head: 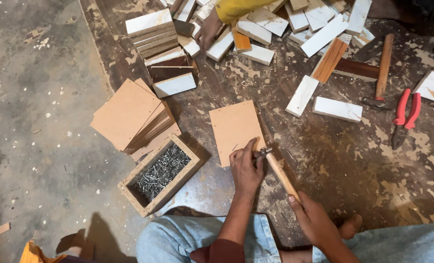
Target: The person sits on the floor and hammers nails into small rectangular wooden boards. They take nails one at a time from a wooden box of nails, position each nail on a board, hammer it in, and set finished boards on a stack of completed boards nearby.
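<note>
**A:** What is closest to us, at the bottom of the frame?

**B:** Two knees in pale blue jeans (202,238). Just above them is the right hand (314,219), lower right of the middle. Its fingers are wrapped tight around the end of a small hammer (278,170). The wooden handle slants up to the left, and the metal head is near the middle of the frame.

**A:** And the other hand?

**B:** The left hand (245,168) is just left of the hammer head. Its fingertips are pinched together at the bottom edge of a thin brown board (234,129). It may be pinching a nail, but that is too small to see.

**A:** How would that board feel?

**B:** I think it is light and thin, and stiff but a bit bendy. It lies flat on the dark, scratched work surface (334,160). It looks best to press it by the edge, like the fingers do now. The hammer looks heavy at the head, so holding the far end of the handle gives a good swing.

**A:** What is to the left?

**B:** A wooden box of nails (161,173), at the lower left of the middle. The nails look sharp and slippery. Above it is a stack of brown boards (129,117).

**A:** And far away?

**B:** At the right, red pliers (404,114) and another hammer (383,68). At the top, lots of white wood blocks (324,36). Another person's hand (208,31), in a yellow sleeve, touches some of them.
</note>
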Action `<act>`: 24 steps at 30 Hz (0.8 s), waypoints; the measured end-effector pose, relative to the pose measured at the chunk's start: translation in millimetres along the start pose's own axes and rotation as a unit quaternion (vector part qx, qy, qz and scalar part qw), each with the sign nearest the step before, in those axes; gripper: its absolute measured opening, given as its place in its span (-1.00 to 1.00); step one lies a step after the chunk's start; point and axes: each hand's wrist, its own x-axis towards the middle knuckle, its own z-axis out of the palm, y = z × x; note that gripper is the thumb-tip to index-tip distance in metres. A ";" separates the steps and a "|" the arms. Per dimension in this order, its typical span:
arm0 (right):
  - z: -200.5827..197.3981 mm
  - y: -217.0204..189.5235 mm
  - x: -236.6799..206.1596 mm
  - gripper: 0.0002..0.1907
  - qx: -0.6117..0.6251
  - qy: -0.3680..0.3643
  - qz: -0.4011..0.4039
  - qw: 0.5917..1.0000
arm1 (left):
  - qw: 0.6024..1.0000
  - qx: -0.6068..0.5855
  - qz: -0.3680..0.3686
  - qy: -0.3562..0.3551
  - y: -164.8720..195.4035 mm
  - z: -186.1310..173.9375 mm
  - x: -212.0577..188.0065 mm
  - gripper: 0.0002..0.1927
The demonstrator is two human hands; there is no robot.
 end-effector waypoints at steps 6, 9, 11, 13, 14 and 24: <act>1.4 -3.6 -3.6 -0.51 -0.032 -0.028 0.078 0.996 | 1.000 -0.006 0.002 0.010 -0.6 1.8 -0.3 -0.38; 0.6 -0.9 2.0 -0.53 -0.013 -0.009 0.098 0.995 | 0.999 -0.010 0.023 0.024 -3.4 3.6 -0.6 -0.38; -2.3 -2.1 13.4 -0.52 -0.038 0.043 0.073 0.996 | 1.000 -0.009 0.017 0.023 -4.3 4.2 -3.7 -0.41; -6.0 -7.8 30.4 -0.56 -0.101 0.091 0.038 0.990 | 1.000 -0.003 0.011 0.021 -5.1 5.2 -3.9 -0.46; -8.6 -12.5 41.6 -0.59 -0.149 0.113 0.020 0.982 | 1.000 -0.002 0.010 0.021 -5.2 5.6 -4.4 -0.47; 0.6 -57.3 119.0 -0.72 -0.078 0.027 -0.334 0.939 | 0.999 -0.043 -0.005 0.000 -2.6 -3.3 -3.6 -0.54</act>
